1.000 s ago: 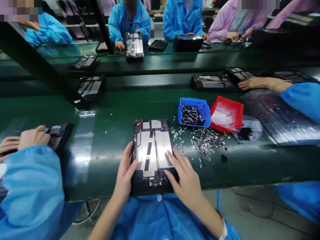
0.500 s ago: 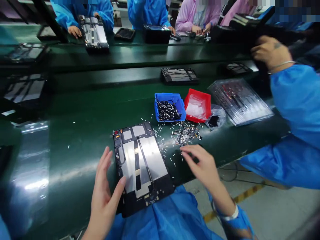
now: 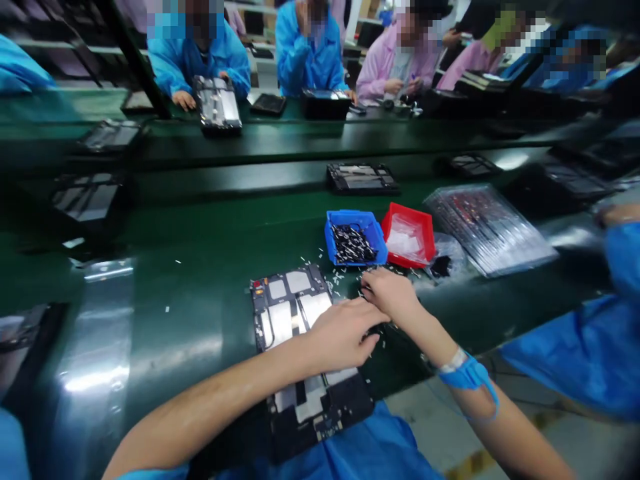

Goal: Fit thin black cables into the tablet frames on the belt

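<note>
An opened tablet (image 3: pixel 287 320), its silver battery panels and dark circuit parts exposed, lies before me on the green bench. My left hand (image 3: pixel 345 333) reaches across it to the right, with thumb and fingers apart over the tablet's right side. Close by, my right hand (image 3: pixel 393 293) is bent down over the pile of small cable parts, its fingers curled and their tips partly hidden. Most of that pile is covered by my hands. Small white strips (image 3: pixel 336 283) lie scattered between the tablet and a blue bin (image 3: pixel 356 259) of short black cables.
A red bin (image 3: pixel 423 243) holds clear plastic bags. Beside it are a plastic bag with a black piece (image 3: pixel 443 265) and stacked clear trays (image 3: pixel 493 230). Another opened tablet (image 3: pixel 363 179) lies farther back. Co-workers sit across the bench; a blue sleeve (image 3: pixel 623 267) is at right.
My left hand has moved from the tablet's left edge across to its right side. My right hand has moved up over the pile of parts. The co-worker's raised arm at right has lowered.
</note>
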`<control>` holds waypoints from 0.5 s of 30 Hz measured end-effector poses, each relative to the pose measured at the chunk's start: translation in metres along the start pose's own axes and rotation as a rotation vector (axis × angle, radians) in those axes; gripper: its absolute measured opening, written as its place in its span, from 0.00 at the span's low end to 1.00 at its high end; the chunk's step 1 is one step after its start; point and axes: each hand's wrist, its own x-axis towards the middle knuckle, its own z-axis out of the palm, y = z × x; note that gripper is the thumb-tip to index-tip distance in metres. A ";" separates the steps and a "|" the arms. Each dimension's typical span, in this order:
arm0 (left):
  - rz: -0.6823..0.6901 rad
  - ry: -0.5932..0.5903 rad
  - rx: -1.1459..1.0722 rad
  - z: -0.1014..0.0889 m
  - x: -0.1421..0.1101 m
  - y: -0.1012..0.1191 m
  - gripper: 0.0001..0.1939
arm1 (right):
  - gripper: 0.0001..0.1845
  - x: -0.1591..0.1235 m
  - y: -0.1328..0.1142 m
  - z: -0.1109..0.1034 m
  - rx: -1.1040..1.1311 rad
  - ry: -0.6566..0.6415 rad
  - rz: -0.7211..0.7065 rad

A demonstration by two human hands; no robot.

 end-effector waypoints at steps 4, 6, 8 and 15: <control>-0.174 0.509 -0.218 -0.092 0.032 -0.024 0.09 | 0.07 -0.006 0.007 0.009 0.042 0.140 -0.019; -0.257 0.711 -0.262 -0.157 0.051 -0.039 0.13 | 0.12 -0.016 0.010 0.016 0.126 0.320 -0.043; -0.336 0.836 -0.328 -0.216 0.069 -0.055 0.18 | 0.16 -0.030 0.011 0.022 0.209 0.430 -0.071; -0.425 0.917 -0.598 -0.287 0.106 -0.095 0.17 | 0.15 -0.068 -0.001 0.029 0.392 0.531 -0.097</control>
